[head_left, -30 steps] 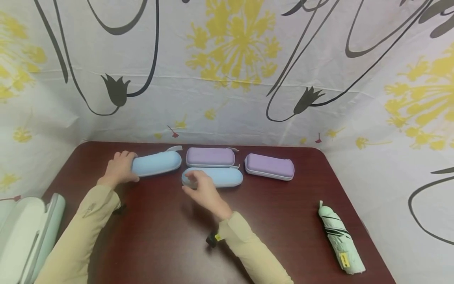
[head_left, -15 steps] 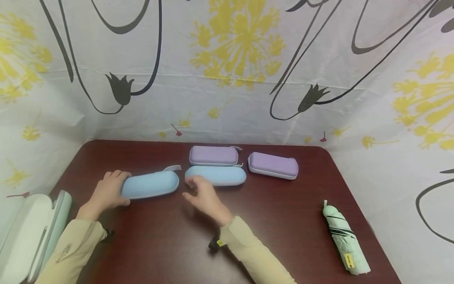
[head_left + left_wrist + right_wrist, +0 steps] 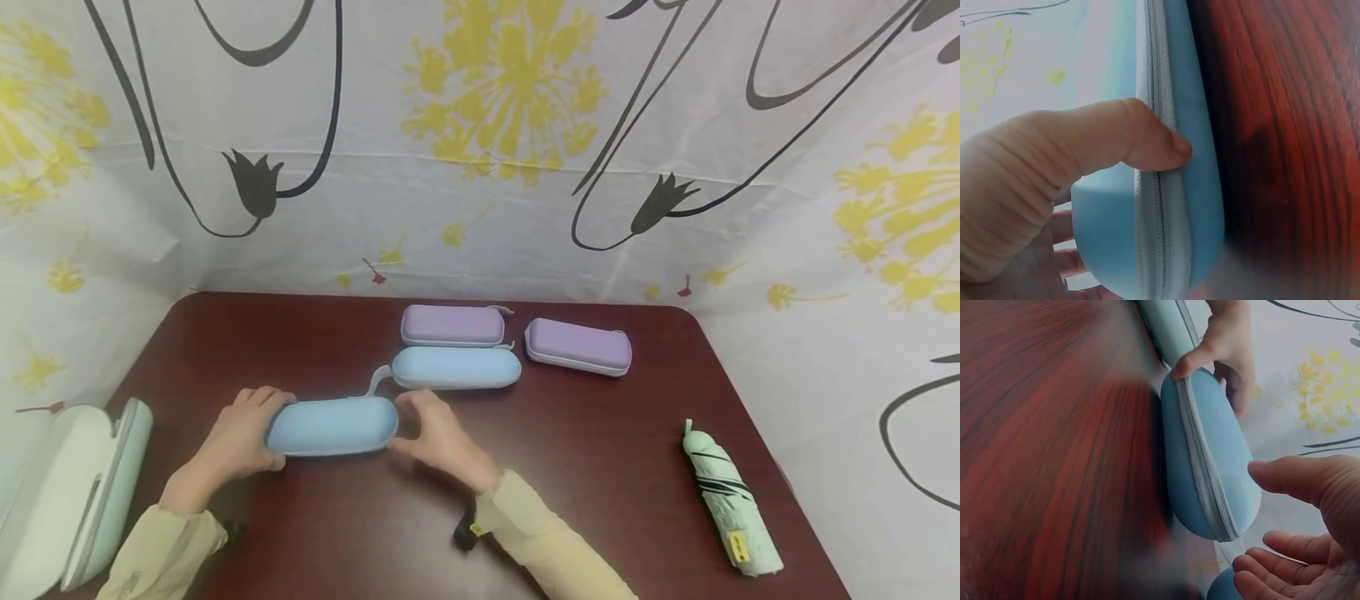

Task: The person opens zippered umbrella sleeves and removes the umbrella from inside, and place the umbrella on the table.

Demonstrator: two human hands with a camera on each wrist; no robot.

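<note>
**Between two hands, a smooth blue capsule of a case**

Left of centre on the dark bench (image 3: 322, 533), or only slightly above it, lies a light blue case (image 3: 333, 427), long and round-ended, with a matte shell. A pale grey zip (image 3: 1163, 244), fine-toothed and set in flat fabric tape, runs along its side. From its far edge a soft strap (image 3: 378, 381) curls up towards its twin.

The left hand (image 3: 240, 437) grips the left end, thumb pressed across the zip and fingers wrapped behind. The right hand (image 3: 446, 437) is cupped loosely beside the other end, thumb and fingers spread apart, holding nothing; whether the thumb brushes the shell cannot be told. Both wrists emerge from khaki sleeves (image 3: 558, 537) of creased cloth.

Just behind sits the second blue case (image 3: 456, 368), the same rounded form, with a squarer purple case (image 3: 452, 326) close at its back. To their right, another purple case (image 3: 577, 347) lies slightly angled.

Farther out, a bulky pale green case (image 3: 56, 492) with rounded edges stands at the left; at the right lies a folded umbrella (image 3: 723, 492), its crinkled mint fabric crossed by black stripes and bearing a yellow tag (image 3: 739, 547).

Reddish-brown streaked grain marks the bench. Behind hangs a wrinkled white cloth (image 3: 420, 200) printed with yellow dandelion bursts and dark, looping stems.
</note>
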